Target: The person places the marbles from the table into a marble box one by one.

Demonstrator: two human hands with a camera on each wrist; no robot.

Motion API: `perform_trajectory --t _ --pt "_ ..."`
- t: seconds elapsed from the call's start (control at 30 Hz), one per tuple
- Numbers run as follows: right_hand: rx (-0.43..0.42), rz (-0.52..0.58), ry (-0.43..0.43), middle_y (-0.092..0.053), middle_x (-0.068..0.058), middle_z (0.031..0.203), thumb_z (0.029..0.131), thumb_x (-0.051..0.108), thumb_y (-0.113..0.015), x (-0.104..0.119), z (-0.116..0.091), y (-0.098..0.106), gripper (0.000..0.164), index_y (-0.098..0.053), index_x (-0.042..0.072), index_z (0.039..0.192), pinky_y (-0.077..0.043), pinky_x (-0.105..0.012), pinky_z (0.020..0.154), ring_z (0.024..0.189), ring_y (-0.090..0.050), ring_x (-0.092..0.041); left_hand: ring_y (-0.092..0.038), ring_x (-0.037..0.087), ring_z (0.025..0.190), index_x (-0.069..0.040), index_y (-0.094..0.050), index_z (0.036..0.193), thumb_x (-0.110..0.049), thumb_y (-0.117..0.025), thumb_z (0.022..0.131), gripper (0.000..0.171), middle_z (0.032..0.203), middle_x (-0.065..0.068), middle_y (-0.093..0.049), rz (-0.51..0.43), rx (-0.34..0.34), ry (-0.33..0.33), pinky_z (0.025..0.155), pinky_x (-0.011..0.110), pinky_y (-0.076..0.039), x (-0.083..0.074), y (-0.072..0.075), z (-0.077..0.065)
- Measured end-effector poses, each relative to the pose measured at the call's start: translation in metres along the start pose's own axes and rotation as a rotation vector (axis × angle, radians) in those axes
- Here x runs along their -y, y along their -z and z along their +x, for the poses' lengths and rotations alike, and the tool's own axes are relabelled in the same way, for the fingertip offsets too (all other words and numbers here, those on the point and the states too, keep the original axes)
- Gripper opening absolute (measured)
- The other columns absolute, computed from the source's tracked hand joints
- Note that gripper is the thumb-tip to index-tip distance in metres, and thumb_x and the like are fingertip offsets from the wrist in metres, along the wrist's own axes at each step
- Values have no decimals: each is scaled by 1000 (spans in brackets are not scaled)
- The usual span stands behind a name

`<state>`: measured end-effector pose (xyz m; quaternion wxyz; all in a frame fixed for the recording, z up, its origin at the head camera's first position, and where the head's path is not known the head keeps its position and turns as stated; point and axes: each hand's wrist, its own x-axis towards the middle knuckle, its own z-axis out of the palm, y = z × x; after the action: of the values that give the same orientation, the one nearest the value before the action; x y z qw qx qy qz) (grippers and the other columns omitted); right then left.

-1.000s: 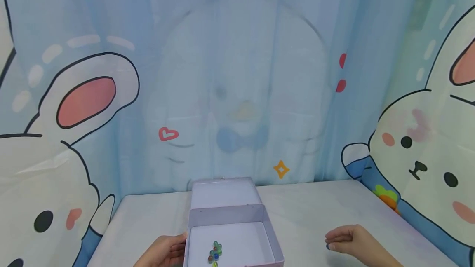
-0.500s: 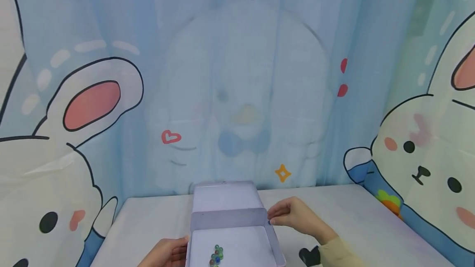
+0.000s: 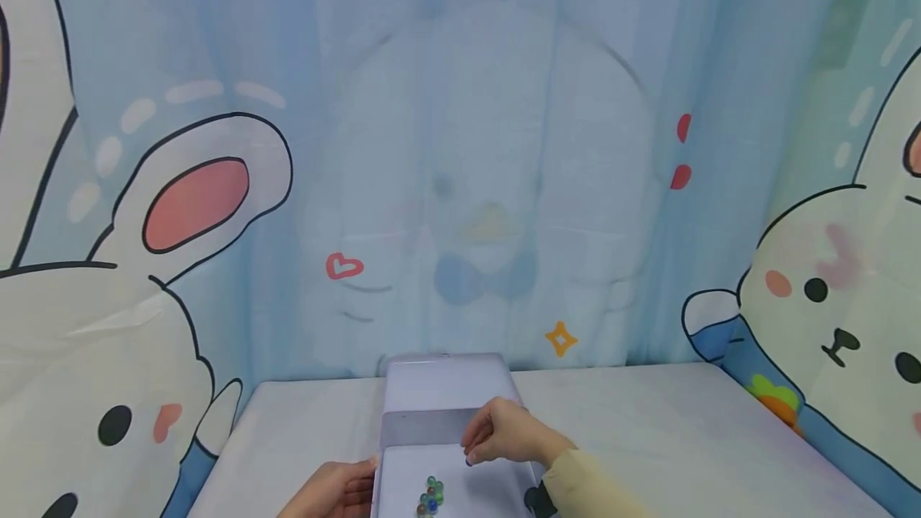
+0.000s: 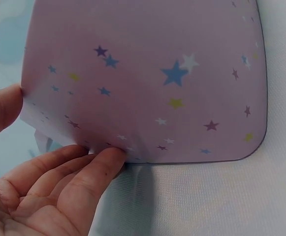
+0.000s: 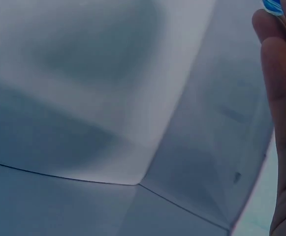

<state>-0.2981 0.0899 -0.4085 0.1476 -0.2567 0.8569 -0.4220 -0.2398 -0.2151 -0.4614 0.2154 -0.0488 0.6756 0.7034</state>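
An open pale lilac box (image 3: pixel 420 428) stands on the table, its lid (image 3: pixel 446 384) folded back behind it. In the left wrist view its pink outer wall (image 4: pixel 138 108) carries coloured stars. My left hand (image 3: pixel 334 490) holds the box's left side, thumb at the rim and fingers against the wall. Over the inside of the box, my right hand (image 3: pixel 512 432) pinches a small blue marble (image 3: pixel 468 463). The right wrist view shows this blue marble (image 5: pixel 272 6) at the fingertips, above the box floor. Several green, blue and brown glass marbles (image 3: pixel 432 498) lie clustered on the box floor.
The box stands on a white-covered table (image 3: pixel 633 414). Behind it hangs a light blue curtain (image 3: pixel 489 142) printed with rabbits and other cartoon figures. A black wrist strap piece (image 3: pixel 540 500) shows beside the right sleeve (image 3: pixel 593 486).
My right hand has moved left with the blue marble, from the table on the right, across the box's right wall, to above its inside. The left hand keeps its hold.
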Motion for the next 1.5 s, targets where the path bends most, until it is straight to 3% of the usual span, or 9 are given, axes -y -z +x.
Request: perform_trajectory --t 0.27,0.57,1.17,1.5 --pt "54 -151 -36 -75 0 73 77 -3 -85 -2 14 -21 10 -79 3 83 -55 -23 58 65 -64 -8 -69 13 97 21 -53 131 -28 -61 104 57 111 15 -73 -14 16 -38 92 32 -60 0 -3 0" --pt "88 -204 -47 -73 1 70 76 -6 -84 1 24 -32 13 -79 6 79 -55 -22 57 62 -64 -6 -69 12 95 22 -54 129 -25 -61 104 54 109 14 -74 -20 13 -54 89 30 -60 -1 -5 1" --pt "98 -226 -73 -73 3 70 77 -3 -85 -4 32 -38 13 -79 9 79 -55 -22 58 64 -64 -7 -71 15 98 21 -54 129 -23 -58 105 51 112 17 -74 -1 3 -54 93 34 -60 -1 -3 4" --pt "99 -194 -36 -75 0 72 75 -4 -85 -1 33 -38 12 -80 5 81 -55 -23 57 63 -64 -8 -71 13 97 20 -56 129 -25 -60 104 51 111 16 -75 -16 -6 -36 92 33 -60 1 1 2"
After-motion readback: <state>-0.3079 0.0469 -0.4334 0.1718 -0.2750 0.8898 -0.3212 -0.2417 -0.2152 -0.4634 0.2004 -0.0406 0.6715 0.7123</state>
